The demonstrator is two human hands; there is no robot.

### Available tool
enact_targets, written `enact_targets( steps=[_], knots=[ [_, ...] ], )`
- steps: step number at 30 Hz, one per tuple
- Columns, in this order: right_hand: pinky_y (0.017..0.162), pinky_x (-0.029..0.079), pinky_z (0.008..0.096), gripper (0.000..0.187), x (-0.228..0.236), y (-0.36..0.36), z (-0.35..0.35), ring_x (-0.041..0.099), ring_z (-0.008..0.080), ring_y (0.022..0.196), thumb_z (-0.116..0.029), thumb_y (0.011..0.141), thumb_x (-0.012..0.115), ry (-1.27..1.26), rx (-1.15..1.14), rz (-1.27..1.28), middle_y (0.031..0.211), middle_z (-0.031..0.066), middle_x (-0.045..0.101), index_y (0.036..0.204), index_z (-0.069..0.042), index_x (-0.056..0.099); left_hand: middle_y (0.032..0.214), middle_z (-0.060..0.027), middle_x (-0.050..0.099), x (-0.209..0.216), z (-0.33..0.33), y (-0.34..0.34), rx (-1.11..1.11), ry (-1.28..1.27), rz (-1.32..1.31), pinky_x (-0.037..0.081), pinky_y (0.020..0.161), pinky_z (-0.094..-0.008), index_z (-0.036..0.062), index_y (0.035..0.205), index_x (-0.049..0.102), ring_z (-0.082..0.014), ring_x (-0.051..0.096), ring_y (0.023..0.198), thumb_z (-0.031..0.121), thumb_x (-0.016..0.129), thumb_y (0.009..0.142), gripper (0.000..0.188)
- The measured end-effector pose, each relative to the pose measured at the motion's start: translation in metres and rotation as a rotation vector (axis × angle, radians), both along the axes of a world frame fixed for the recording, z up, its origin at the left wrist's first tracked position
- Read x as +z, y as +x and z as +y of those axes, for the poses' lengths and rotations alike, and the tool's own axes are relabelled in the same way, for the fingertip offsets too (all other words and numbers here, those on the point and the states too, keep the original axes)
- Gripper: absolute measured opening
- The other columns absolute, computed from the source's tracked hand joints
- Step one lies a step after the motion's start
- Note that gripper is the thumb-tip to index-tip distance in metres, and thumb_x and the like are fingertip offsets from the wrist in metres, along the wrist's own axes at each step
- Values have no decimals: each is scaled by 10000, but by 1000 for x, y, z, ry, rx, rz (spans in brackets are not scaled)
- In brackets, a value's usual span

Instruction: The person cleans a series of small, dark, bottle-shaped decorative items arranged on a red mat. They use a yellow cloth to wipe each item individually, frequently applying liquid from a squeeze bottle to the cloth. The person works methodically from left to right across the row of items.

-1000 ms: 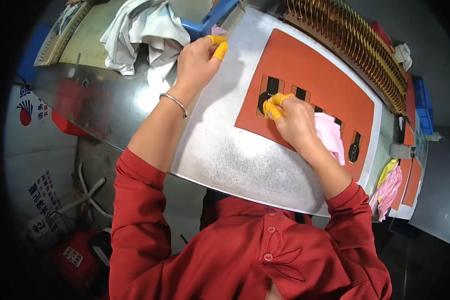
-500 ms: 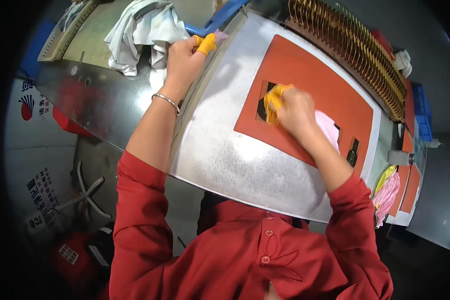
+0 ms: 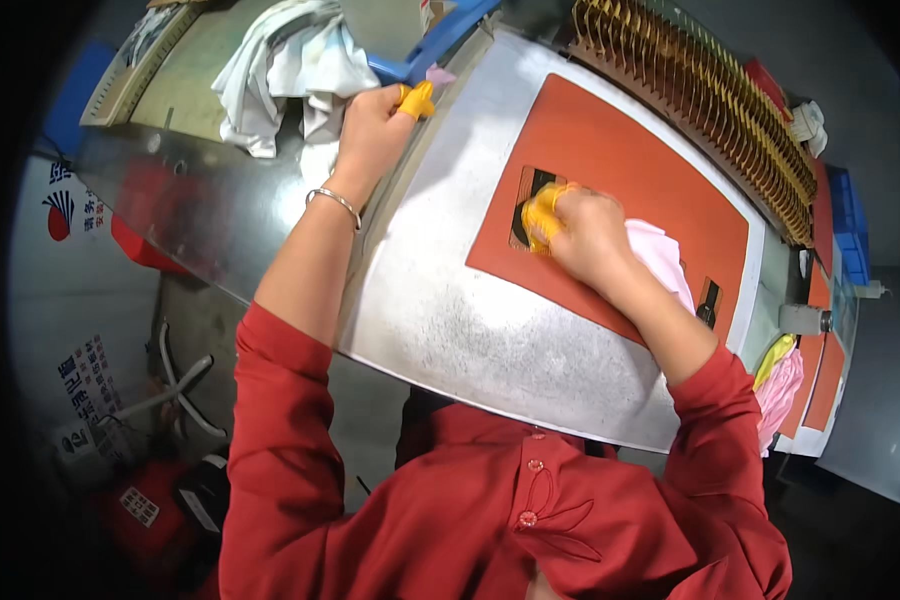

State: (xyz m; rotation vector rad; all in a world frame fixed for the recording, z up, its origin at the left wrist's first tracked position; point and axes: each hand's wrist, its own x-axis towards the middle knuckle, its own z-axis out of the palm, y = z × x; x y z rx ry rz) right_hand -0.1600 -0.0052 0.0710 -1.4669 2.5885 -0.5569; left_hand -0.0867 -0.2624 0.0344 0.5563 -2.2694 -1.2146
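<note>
An orange-red sheet [image 3: 620, 135] with dark rectangular windows lies on a pale, worn board [image 3: 450, 310]. At its left window, a dark panel [image 3: 519, 225] with fine lines, my right hand [image 3: 595, 235] presses down with bent, closed fingers in yellow finger cots. What those fingers hold, if anything, is hidden. A pink cloth [image 3: 660, 260] lies beside my right wrist on the sheet. My left hand [image 3: 372, 130], also in yellow finger cots, is closed at the board's far left edge. Just beyond its fingertips is a small lilac scrap [image 3: 440, 75], by a blue bar [image 3: 440, 42].
A crumpled white cloth [image 3: 300, 70] lies beyond my left hand. A rack of yellowish curved pieces [image 3: 700, 110] runs along the far right. At right stand a grey bottle [image 3: 805, 319] and pink-and-yellow cloths [image 3: 780, 385]. A smaller dark window [image 3: 708, 302] lies near my right forearm.
My right fingers have shifted slightly on the left window, baring more of its upper part. My left fingertips have drawn slightly nearer to me, away from the lilac scrap.
</note>
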Motion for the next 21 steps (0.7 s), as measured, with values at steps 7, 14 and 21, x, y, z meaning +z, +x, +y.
enact_targets(
  steps=[7,14,21],
  knots=[
    [626,480,387,128,-6,9,8,605,302,673,-174,788,610,-62,90,4,742,133,624,804,-53,650,584,-44,579,8,8,6,-10,-46,-24,376,501,-253,19,824,686,-85,475,515,83,502,797,197],
    [578,464,422,148,-10,21,20,598,316,643,-192,747,647,-66,117,-42,716,138,607,740,-45,638,595,-55,587,5,9,5,-35,-23,-53,386,499,-270,10,831,670,-96,490,519,66,454,758,234],
    [570,478,372,117,-7,15,19,600,288,623,-152,751,662,-13,93,30,698,136,612,820,-57,661,597,-67,582,5,8,4,-44,-56,-73,395,508,-287,19,846,668,-116,497,515,77,469,756,226]
  ],
)
